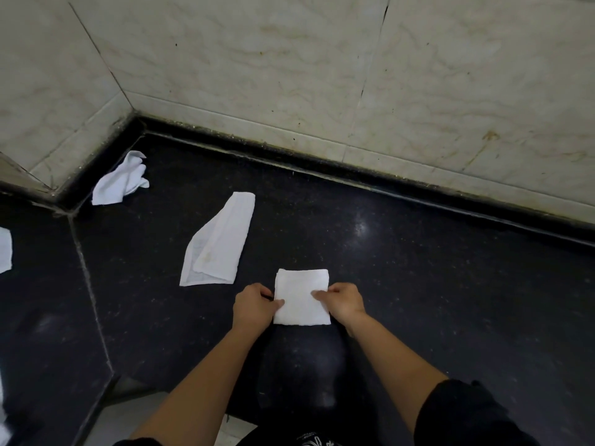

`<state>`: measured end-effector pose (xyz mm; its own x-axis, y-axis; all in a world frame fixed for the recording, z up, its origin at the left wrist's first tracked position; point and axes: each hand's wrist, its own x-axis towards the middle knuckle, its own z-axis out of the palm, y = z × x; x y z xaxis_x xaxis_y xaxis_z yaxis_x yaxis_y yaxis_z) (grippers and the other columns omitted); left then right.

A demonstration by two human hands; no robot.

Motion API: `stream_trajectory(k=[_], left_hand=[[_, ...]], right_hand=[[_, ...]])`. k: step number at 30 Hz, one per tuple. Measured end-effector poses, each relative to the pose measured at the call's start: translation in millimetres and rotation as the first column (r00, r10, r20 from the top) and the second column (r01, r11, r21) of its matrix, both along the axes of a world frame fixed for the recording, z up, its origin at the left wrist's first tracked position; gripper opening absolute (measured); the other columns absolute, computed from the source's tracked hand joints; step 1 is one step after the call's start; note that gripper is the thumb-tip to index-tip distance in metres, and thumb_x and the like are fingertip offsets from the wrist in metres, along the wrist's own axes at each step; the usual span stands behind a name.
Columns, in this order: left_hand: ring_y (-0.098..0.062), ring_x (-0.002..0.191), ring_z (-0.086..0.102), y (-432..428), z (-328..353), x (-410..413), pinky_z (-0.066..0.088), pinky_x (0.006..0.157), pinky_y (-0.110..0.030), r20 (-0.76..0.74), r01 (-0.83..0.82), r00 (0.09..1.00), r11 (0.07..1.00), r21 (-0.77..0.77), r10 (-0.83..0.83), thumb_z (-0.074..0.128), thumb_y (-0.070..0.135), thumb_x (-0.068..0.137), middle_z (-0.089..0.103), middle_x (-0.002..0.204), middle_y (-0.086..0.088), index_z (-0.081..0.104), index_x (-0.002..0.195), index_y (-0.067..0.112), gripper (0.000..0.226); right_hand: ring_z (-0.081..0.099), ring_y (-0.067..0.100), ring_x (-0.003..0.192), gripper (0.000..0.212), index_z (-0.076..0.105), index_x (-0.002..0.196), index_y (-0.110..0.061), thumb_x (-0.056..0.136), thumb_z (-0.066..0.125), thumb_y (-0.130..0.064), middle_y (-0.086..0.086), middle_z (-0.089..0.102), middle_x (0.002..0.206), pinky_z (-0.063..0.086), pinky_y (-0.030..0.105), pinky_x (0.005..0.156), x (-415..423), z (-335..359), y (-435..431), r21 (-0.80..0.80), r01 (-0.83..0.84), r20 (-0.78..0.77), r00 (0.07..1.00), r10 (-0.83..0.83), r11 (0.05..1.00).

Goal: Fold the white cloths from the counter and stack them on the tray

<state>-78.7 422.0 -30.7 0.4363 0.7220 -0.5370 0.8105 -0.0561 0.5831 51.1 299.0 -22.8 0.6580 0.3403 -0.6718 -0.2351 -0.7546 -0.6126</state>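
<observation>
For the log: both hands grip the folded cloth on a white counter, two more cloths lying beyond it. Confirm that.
Not quite. The head view shows the counter is black. The left hand and right hand do grip the folded cloth, with a long cloth and a crumpled cloth beyond.

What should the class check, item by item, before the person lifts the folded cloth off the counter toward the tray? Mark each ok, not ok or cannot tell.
1. Folded cloth is a neat square: ok.
2. Left hand holds its left edge: ok.
3. Right hand holds its right edge: ok.
4. Tray in sight: not ok, none visible.
5. Other cloths done: not ok; long cloth half folded, crumpled cloth loose.
6. Counter clean: cannot tell.
</observation>
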Motion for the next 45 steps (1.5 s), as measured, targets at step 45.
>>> stream_trajectory(k=[45], left_hand=[[-0.014,0.086,0.071,-486.5,162.8,160.7,0.056,0.069,-0.026,0.531,0.612,0.782,0.560,-0.558,-0.326,0.068,0.017,0.088,0.074,0.102,-0.003,0.066,0.116,0.017,0.028]], right_hand=[[0.055,0.013,0.052,0.012,0.072,0.093,-0.002,0.084,0.072,-0.010,0.007,0.064,0.062,0.046,0.021,0.051,30.6,176.3,-591.9,0.492,0.606,-0.052,0.738,-0.673,0.626]])
